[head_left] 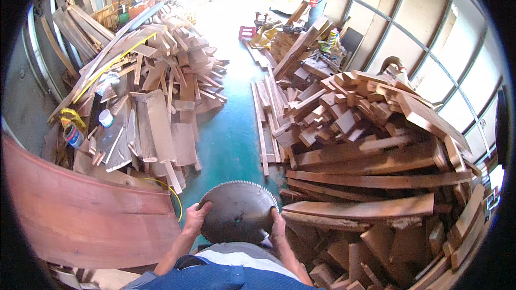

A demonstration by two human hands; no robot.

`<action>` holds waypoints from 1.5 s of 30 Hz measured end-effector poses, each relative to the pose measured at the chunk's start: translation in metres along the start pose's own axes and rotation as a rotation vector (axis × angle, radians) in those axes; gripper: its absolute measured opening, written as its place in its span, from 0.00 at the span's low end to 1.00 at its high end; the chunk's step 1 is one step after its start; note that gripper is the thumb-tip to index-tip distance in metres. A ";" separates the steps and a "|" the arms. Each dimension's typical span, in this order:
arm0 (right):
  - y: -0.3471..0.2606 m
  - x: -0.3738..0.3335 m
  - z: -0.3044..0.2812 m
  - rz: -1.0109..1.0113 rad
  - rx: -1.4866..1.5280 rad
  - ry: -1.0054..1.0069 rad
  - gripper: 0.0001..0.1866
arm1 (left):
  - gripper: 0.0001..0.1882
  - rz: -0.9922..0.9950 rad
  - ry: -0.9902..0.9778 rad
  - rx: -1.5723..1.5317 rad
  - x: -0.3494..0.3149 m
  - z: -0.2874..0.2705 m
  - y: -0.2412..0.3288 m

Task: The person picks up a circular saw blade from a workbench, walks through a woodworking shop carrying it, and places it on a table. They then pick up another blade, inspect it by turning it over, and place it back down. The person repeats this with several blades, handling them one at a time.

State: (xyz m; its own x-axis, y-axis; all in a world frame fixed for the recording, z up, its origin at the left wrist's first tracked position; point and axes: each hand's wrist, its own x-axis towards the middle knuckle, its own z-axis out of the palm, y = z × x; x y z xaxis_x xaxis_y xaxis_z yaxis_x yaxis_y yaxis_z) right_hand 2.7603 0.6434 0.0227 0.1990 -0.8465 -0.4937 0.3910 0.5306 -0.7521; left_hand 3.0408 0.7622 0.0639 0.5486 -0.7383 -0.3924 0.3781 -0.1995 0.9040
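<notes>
A large round circular saw blade [228,204] with fine teeth along its rim and a small centre hole is held in front of my body. My left hand [195,218] grips its left edge, with the thumb lying on the upper face. On the opposite edge my right hand [278,227] is closed, its thumb near the teeth. The fingers of both hands under the blade are hidden. A small shiny metal piece [264,233] shows by the blade's lower right edge; I cannot tell what it is or whether my right hand holds it.
A green floor strip [228,134] runs ahead between a left pile of wood offcuts [161,75] and a right stack of timber [365,156]. A broad reddish wooden slab [97,215] lies close on my left. A yellow cord [174,193] curves beside it.
</notes>
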 end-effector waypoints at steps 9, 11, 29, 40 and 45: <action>-0.097 0.246 0.119 -0.033 -0.280 -0.088 0.26 | 0.18 0.031 0.094 -0.183 0.209 0.066 0.095; -0.113 0.302 0.156 -0.054 -0.340 -0.105 0.26 | 0.18 0.038 0.120 -0.180 0.272 0.069 0.101; -0.231 0.751 0.448 -0.014 -0.040 0.043 0.20 | 0.15 -0.027 -0.065 -0.074 0.829 0.162 0.343; -0.409 1.076 0.592 0.035 -0.219 -0.054 0.31 | 0.21 -0.035 -0.004 -0.122 1.143 0.306 0.476; -0.463 1.209 0.663 -0.054 -0.404 -0.059 0.29 | 0.18 0.027 0.020 -0.002 1.281 0.332 0.516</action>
State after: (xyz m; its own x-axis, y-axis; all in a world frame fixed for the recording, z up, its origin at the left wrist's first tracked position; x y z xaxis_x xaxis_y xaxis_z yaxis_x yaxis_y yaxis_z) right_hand 3.4157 -0.6541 0.0632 0.2440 -0.8685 -0.4315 0.0200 0.4493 -0.8931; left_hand 3.6911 -0.5006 0.0836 0.5733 -0.7306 -0.3709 0.3641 -0.1784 0.9141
